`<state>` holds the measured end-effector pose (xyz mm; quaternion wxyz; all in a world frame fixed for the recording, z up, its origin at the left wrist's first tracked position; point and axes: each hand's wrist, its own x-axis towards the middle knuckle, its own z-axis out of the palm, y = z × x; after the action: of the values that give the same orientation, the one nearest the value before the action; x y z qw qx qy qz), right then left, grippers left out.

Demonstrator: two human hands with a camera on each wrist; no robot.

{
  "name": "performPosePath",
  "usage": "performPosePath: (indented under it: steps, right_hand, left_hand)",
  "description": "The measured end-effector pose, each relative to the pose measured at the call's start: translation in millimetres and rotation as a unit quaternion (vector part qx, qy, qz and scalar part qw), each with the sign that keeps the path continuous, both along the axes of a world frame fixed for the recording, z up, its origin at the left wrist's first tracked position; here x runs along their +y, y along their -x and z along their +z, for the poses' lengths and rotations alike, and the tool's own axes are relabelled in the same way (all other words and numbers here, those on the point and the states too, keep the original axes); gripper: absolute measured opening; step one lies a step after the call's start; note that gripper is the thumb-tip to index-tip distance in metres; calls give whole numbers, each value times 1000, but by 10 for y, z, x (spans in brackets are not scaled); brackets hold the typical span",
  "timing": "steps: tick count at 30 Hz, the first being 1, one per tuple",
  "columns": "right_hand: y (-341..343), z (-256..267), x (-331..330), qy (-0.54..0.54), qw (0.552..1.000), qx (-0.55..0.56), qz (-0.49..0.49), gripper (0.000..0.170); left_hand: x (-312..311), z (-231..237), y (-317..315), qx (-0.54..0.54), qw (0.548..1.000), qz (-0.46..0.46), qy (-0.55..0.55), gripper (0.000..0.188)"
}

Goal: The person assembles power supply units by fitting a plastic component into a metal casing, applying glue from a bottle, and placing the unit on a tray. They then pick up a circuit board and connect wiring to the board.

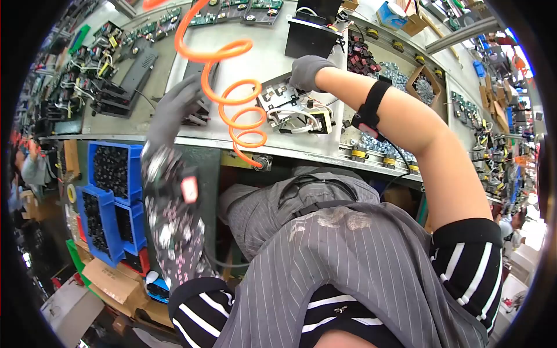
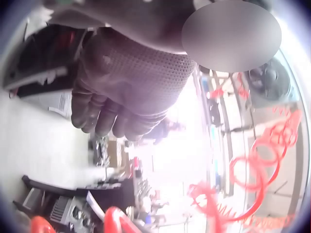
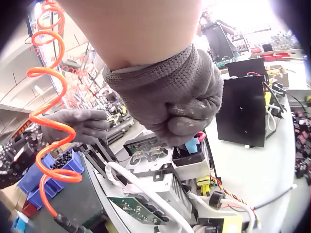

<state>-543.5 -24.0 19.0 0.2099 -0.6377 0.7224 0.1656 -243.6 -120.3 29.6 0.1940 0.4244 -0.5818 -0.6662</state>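
Your left hand was relaxed, your right hand curled, hold unclear; the metal module seemed stiff, best gripped edgewise.

Two gloved hands are showing: one left hand and one right hand. One curly orange hose is hanging down. One metal unit is sitting near the right hand, and two big black cases are standing farther back. Three blue bins are holding little black parts, too many to count. Lots of small silver bits are lying about, also too many to count. One black strap is going round the right arm.
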Motion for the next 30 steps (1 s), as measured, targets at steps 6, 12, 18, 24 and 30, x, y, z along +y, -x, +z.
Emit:
performPosePath:
  steps: [6,12,18,24,30]
  right_hand:
    - [210,367,334,95,982,-125,-106,46]
    - [658,-391,745,256,912,-296,-123,42]
    - [362,-677,854,330,878,-339,-74,63]
    - [279,-739,1032,149,863,-453,-166,57]
    - [42,-1080,1422,230,867,-415,-151,50]
  left_hand:
    - [1192,404,-1270,-243,969,-18,44,16]
    - [2326,12,-621,-204,968,-138,-55,28]
    - [2081,174,868,-122,916,-131,359,25]
    - [1186,-327,1630,-237,782,-99,568,30]
    - [842,-535,1834,-363,828,-129,408,40]
